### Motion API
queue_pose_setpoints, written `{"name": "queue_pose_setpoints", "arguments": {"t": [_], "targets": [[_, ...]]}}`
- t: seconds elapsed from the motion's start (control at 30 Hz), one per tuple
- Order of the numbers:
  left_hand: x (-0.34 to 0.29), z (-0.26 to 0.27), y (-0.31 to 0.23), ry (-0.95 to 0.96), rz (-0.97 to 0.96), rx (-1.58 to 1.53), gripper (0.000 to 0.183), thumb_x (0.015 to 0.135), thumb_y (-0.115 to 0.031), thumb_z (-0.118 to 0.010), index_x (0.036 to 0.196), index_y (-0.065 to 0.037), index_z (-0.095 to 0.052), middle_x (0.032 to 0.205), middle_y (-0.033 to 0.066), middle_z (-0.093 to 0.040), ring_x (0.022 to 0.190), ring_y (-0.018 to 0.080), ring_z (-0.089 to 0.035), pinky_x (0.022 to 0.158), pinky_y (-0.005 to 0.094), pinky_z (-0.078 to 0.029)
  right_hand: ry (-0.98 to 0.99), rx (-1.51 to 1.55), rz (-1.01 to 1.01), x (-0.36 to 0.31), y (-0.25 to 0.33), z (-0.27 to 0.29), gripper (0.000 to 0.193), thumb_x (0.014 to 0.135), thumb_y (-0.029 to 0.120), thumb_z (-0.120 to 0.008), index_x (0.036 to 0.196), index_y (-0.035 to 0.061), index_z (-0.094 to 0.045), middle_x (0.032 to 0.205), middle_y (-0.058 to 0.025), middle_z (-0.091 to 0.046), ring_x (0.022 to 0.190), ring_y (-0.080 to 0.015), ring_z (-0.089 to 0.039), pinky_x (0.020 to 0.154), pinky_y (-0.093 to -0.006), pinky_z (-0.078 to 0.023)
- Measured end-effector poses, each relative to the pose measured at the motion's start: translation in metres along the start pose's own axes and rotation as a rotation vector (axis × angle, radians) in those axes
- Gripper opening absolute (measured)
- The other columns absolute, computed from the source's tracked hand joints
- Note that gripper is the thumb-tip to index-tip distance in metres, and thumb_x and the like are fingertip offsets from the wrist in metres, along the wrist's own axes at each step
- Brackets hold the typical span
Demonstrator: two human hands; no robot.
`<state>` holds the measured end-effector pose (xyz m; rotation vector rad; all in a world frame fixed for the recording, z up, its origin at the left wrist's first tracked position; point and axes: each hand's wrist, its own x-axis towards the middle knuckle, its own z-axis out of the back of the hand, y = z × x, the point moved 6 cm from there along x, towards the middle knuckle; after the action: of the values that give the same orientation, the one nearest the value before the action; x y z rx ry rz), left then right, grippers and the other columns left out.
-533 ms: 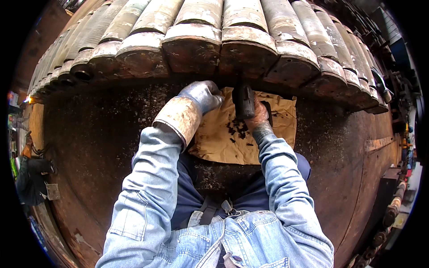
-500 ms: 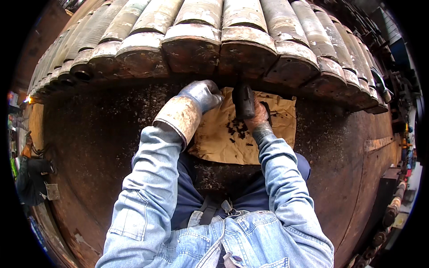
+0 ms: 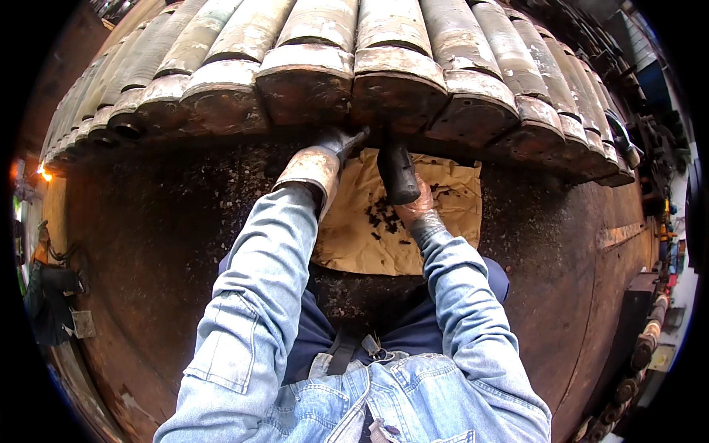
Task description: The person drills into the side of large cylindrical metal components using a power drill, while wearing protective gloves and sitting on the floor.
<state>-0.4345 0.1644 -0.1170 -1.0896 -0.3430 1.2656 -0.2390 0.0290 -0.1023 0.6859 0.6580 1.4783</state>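
My left hand (image 3: 336,142), in a grey glove with a wide, stained pale cuff (image 3: 313,165), reaches into shadow beneath the lower edge of a row of heavy cylinders. Its fingers are too dark to make out well, and whether they hold something is unclear. To its right, my right hand (image 3: 418,204) is closed around a hammer, whose dark, thick head (image 3: 399,174) points up toward the cylinder ends (image 3: 401,97). The hammer's handle is mostly hidden. Beneath both hands lies a creased sheet of brown paper (image 3: 354,247) with small dark pieces (image 3: 382,215) scattered on it.
The pale, worn cylinders (image 3: 317,23) curve across the whole far side. Debris litters the dark floor (image 3: 199,192). An orange flame or glow (image 3: 44,173) burns at the far left, and rusty round parts (image 3: 641,354) line the right edge.
My left hand has turned and moved farther under the cylinders, into shadow. My right hand and the hammer have shifted slightly left and down. The whole view has also shifted a little.
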Motion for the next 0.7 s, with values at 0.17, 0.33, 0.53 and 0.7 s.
{"name": "queue_pose_setpoints", "arguments": {"t": [0.17,0.33,0.53,0.7], "targets": [[-0.01,-0.015,-0.008,0.094,0.091,-0.557,0.045,0.091,-0.048,-0.07,0.114,-0.01,-0.073,0.116,0.0157,-0.073,0.108,0.0281,-0.069,0.094,0.0419,-0.055,0.002,0.038,-0.046,-0.003,0.013,0.003,0.038,0.093,0.03,-0.068,0.125,0.0116,-0.062,0.107,-0.0105,-0.072,0.095,-0.0261,-0.069,0.085,-0.0374,-0.053],[-0.012,-0.045,-0.034,0.192,0.156,-0.91,0.045,0.092,-0.047,-0.069,0.115,-0.009,-0.072,0.115,0.0164,-0.072,0.107,0.0283,-0.069,0.093,0.0428,-0.056,-0.016,0.08,-0.108,0.0,-0.009,0.001,0.046,0.087,0.033,-0.072,0.126,0.0104,-0.061,0.107,-0.0145,-0.072,0.094,-0.0332,-0.07,0.083,-0.0404,-0.054],[-0.02,-0.064,-0.048,0.233,0.169,-1.055,0.046,0.093,-0.047,-0.068,0.116,-0.007,-0.071,0.114,0.0173,-0.072,0.105,0.0286,-0.07,0.092,0.0438,-0.056,-0.022,-0.106,-0.034,-0.005,0.002,0.007,0.049,0.087,0.031,-0.072,0.131,0.0146,-0.06,0.105,-0.0184,-0.072,0.095,-0.0389,-0.069,0.083,-0.0438,-0.054],[-0.022,-0.075,-0.061,0.256,0.165,-1.098,0.047,0.094,-0.047,-0.068,0.116,-0.006,-0.07,0.112,0.018,-0.072,0.104,0.0288,-0.07,0.09,0.0447,-0.057,-0.015,-0.101,-0.019,-0.019,0.009,0.021,0.048,0.088,0.028,-0.071,0.133,0.0167,-0.058,0.101,-0.018,-0.072,0.095,-0.0392,-0.069,0.083,-0.0437,-0.054]]}}
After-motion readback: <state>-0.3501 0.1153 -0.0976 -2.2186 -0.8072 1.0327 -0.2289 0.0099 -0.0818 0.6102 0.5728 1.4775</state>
